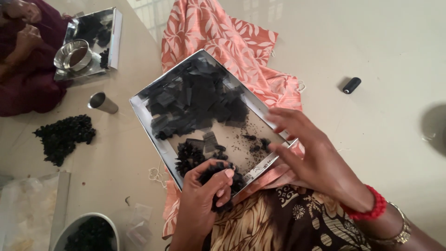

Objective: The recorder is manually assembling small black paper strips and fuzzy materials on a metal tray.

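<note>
A shiny steel tray [153, 125] rests on my lap over an orange leaf-patterned cloth [223, 32]. It holds a pile of black cut squares [195, 100] at its far end and small black folded pieces [188, 155] at its near end. My left hand [200, 204] is closed around a black bunch of folded pieces [218, 179] at the tray's near edge. My right hand [311, 153], fingers spread, hovers over the tray's right rim and holds nothing; a red bangle and a metal watch sit on its wrist.
A black heap [62, 135] and a steel cup [103, 102] lie on the floor at left. Another person in maroon [23, 69] sits far left beside a second tray [100, 28] with a steel bowl [73, 55]. A black thread spool [351, 85] lies at right. A bowl of black pieces [90, 232] stands bottom left.
</note>
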